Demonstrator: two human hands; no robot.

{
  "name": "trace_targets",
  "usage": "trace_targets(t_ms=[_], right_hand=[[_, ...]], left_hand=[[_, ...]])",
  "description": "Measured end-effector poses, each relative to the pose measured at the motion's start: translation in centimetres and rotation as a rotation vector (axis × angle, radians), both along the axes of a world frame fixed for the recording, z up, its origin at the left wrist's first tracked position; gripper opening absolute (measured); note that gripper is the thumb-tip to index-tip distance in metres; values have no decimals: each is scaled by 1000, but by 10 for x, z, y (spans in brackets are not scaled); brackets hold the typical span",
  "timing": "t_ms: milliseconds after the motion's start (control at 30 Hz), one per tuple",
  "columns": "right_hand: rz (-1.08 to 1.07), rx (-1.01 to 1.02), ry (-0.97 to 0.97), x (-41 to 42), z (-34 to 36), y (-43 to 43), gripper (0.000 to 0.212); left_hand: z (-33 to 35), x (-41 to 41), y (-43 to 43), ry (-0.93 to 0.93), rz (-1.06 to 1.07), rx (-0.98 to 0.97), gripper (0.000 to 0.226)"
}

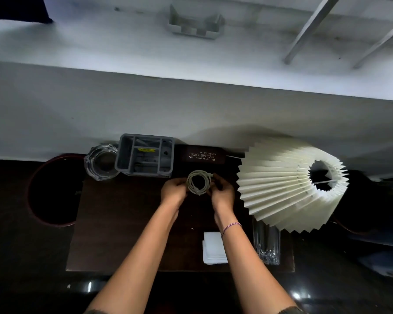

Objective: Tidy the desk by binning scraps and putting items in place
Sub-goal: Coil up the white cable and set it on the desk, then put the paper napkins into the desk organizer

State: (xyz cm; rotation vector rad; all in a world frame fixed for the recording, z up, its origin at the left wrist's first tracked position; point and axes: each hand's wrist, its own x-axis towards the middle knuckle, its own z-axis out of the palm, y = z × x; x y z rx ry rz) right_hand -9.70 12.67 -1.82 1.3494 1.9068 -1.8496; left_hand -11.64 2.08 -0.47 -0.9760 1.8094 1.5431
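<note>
Item in hand: one coiled cable [199, 182], pale grey-white, wound into a flat ring. Position: centre of frame, held just above the dark desk [123, 223], directly below the spectacle case [202, 155]. The ring faces the camera; no long axis, the loose end lying at its lower edge.

Left hand [174, 191]: fingers curled onto the ring's left rim, gripping it.
Right hand [222, 193]: fingers closed on the right rim, likewise gripping. Both hands are equally near and share the hold.

Governing relation: the grey organiser [145, 155] lies up and to the left of the coil, nearer the left hand; judged the likeliest destination, reached by a short carry toward upper left.

Count:
- coiled cable, 1
- grey organiser with compartments, 1
- spectacle case, 1
- glass ashtray [101, 162], 1, left of organiser
- pleated lamp shade [281, 184], 1, right of frame
- clear glass tumbler [267, 243], 1
- white paper squares [213, 248], a small stack, number cannot be told
- round bin [32, 196], 1, left of frame, beside the desk
</note>
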Motion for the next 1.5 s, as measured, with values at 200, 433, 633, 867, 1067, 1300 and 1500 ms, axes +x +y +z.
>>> trace_targets(t_ms=[200,433,633,867,1067,1300,1500], right_hand=[[84,30,28,-9,-16,3,42],[170,104,25,-17,-23,10,44],[346,334,46,10,7,11,46],[398,535,-130,110,25,6,31],[430,203,-99,123,26,-14,35],[367,550,-155,123,32,5,40],[396,452,-338,115,19,5,68]], left_hand=[[-9,-15,9,-6,-42,2,32],[-15,-24,8,-32,-123,14,31],[-7,-11,1,-6,-161,-10,34],[7,44,-9,-58,-214,1,35],[10,88,-12,-53,-294,-56,34],[20,122,-4,150,-553,-293,37],[19,132,15,121,-742,-324,44]])
